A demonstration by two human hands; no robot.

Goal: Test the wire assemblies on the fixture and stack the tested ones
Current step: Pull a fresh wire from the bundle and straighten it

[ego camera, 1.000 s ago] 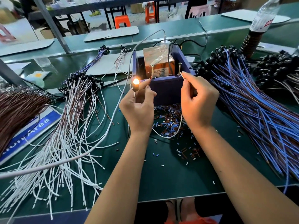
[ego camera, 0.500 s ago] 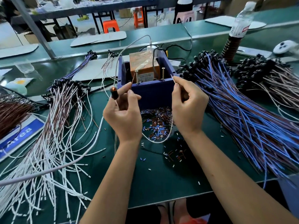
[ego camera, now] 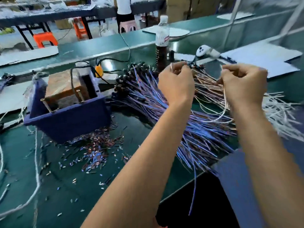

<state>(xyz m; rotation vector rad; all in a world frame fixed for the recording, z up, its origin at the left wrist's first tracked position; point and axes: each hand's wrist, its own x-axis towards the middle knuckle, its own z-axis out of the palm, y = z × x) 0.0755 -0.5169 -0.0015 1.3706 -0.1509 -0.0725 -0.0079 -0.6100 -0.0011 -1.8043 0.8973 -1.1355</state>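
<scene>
Dark blue fixture box [ego camera: 69,124], green surface [ego camera: 92,191], blue-and-brown wire pile [ego camera: 200,142], white wires [ego camera: 279,111], orange stool [ego camera: 44,38]

Just one cam, worn on the person's head, looking fwd and down, angled to the right. It sits close over both forearms and the green bench [ego camera: 92,186].

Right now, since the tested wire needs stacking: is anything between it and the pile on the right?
Nothing visible. Both hands, left and right, hold the wire in open air directly above the piles; the bottle stands behind.
</scene>
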